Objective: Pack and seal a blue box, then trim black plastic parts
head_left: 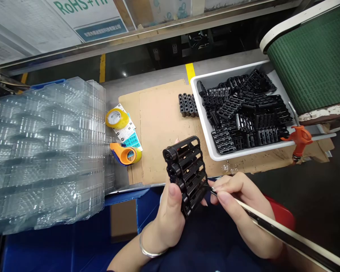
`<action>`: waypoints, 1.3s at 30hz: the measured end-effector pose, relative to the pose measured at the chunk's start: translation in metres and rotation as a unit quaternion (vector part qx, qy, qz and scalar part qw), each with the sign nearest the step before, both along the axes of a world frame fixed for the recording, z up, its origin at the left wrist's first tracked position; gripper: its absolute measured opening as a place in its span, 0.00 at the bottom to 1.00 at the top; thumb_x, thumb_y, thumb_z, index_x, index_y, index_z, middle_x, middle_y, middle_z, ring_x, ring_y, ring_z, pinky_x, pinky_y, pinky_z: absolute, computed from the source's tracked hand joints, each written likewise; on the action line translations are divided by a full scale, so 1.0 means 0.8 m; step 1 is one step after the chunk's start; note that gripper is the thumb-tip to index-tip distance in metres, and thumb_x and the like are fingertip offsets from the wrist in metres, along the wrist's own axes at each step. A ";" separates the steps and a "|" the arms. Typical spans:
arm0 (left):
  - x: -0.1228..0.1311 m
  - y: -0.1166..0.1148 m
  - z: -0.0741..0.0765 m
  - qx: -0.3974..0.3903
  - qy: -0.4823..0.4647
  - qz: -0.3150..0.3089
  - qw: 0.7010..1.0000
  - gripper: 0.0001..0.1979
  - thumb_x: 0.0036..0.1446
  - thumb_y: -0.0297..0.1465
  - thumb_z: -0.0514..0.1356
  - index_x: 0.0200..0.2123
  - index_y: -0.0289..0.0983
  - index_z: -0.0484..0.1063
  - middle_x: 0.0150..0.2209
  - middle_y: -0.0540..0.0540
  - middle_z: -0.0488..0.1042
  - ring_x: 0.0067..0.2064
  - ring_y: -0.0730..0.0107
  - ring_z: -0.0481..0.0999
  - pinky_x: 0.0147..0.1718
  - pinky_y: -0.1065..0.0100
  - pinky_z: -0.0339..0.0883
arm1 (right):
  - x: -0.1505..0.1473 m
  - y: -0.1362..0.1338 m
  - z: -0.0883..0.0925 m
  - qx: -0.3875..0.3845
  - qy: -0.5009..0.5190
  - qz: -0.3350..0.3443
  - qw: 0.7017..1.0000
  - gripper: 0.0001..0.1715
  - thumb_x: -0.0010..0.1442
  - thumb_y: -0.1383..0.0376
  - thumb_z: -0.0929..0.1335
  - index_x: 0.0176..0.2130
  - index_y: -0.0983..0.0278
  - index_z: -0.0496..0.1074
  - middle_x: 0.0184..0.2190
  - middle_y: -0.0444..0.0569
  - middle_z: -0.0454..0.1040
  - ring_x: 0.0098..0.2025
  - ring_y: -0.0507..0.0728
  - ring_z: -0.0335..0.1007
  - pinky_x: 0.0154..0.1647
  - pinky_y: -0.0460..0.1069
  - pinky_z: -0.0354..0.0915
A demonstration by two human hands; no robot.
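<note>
My left hand (170, 215) grips a black plastic slotted frame (187, 173), holding it upright over my lap near the table's front edge. A bangle circles that wrist. My right hand (238, 200) pinches a thin long tool (272, 223) like a pen, with its tip touching the frame's right edge. A white tray (208, 130) at the right holds several more black frames (243, 111) piled loosely.
A tall stack of clear blister trays (45, 151) fills the left. Yellow tape roll (117, 118), orange tape dispenser (126, 153) and labels lie beside it on cardboard (155, 124). A cluster of small black tubes (187, 104) stands by the tray. A green conveyor belt (311, 53) and an orange clamp (299, 138) sit at right.
</note>
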State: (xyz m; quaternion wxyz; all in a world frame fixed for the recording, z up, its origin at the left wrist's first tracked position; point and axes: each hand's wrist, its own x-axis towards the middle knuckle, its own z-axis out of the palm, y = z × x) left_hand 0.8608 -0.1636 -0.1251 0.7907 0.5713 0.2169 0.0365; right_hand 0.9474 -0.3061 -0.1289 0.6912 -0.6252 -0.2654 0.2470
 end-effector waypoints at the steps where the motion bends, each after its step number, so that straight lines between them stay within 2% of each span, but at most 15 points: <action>1: 0.000 0.000 0.001 0.003 0.001 0.004 1.000 0.37 0.62 0.60 0.42 0.34 0.38 0.78 0.40 0.40 0.80 0.54 0.45 0.75 0.53 0.52 0.71 | 0.000 0.000 0.000 -0.004 0.001 0.005 1.000 0.06 0.70 0.67 0.64 0.39 0.57 0.68 0.31 0.41 0.76 0.37 0.54 0.77 0.53 0.54 0.72; 8: -0.004 0.000 -0.005 0.012 0.012 -0.002 1.000 0.40 0.62 0.61 0.39 0.32 0.39 0.79 0.42 0.39 0.80 0.58 0.45 0.71 0.59 0.50 0.66 | -0.001 0.001 0.000 0.007 0.029 0.002 1.000 0.05 0.70 0.67 0.65 0.39 0.57 0.69 0.32 0.42 0.75 0.38 0.55 0.77 0.53 0.56 0.72; 13: -0.008 -0.002 -0.011 -0.003 0.018 0.012 1.000 0.40 0.61 0.61 0.38 0.33 0.39 0.79 0.41 0.39 0.80 0.58 0.45 0.71 0.58 0.50 0.67 | -0.003 0.002 -0.003 0.017 0.040 -0.011 0.999 0.05 0.70 0.67 0.65 0.40 0.57 0.69 0.32 0.42 0.76 0.37 0.55 0.77 0.50 0.54 0.73; 16: -0.009 -0.002 -0.012 -0.002 0.024 0.013 1.000 0.39 0.62 0.61 0.39 0.36 0.39 0.79 0.41 0.39 0.80 0.58 0.45 0.71 0.58 0.50 0.67 | -0.004 0.002 -0.003 0.017 0.028 -0.009 0.999 0.05 0.70 0.68 0.65 0.41 0.57 0.69 0.33 0.42 0.77 0.37 0.54 0.77 0.48 0.53 0.74; 23: -0.001 0.002 -0.010 -0.012 0.016 0.017 1.000 0.40 0.61 0.62 0.39 0.39 0.38 0.79 0.40 0.40 0.81 0.56 0.45 0.74 0.57 0.51 0.68 | -0.001 0.006 -0.001 0.017 0.001 -0.024 1.000 0.06 0.69 0.68 0.65 0.40 0.57 0.69 0.32 0.41 0.77 0.36 0.52 0.77 0.53 0.52 0.72; 27: 0.004 0.003 -0.014 -0.011 0.027 0.032 0.999 0.40 0.61 0.62 0.40 0.41 0.37 0.78 0.39 0.40 0.81 0.54 0.45 0.76 0.55 0.50 0.69 | 0.000 0.007 -0.003 0.007 0.001 -0.033 0.999 0.06 0.69 0.68 0.65 0.39 0.57 0.68 0.31 0.41 0.76 0.35 0.53 0.78 0.49 0.51 0.74; 32: 0.004 0.004 -0.016 -0.010 0.031 0.024 0.999 0.40 0.61 0.62 0.39 0.40 0.37 0.79 0.40 0.39 0.81 0.54 0.46 0.75 0.56 0.51 0.69 | -0.003 0.004 -0.010 -0.023 -0.051 -0.017 0.998 0.06 0.68 0.70 0.65 0.42 0.57 0.68 0.33 0.43 0.76 0.38 0.54 0.77 0.50 0.53 0.74; 35: 0.004 0.004 -0.015 -0.013 0.029 0.020 0.999 0.40 0.62 0.62 0.40 0.38 0.37 0.79 0.40 0.40 0.81 0.55 0.46 0.75 0.56 0.51 0.69 | -0.002 0.004 -0.010 -0.032 -0.084 -0.014 0.996 0.07 0.68 0.71 0.65 0.42 0.58 0.67 0.33 0.44 0.76 0.39 0.55 0.78 0.46 0.52 0.75; 39: 0.004 0.004 -0.013 -0.018 0.019 0.016 1.000 0.39 0.63 0.60 0.40 0.38 0.38 0.79 0.41 0.40 0.81 0.55 0.46 0.74 0.57 0.51 0.68 | 0.000 0.006 -0.007 -0.035 -0.087 -0.021 0.995 0.06 0.68 0.70 0.65 0.41 0.58 0.67 0.32 0.44 0.76 0.37 0.55 0.78 0.47 0.52 0.75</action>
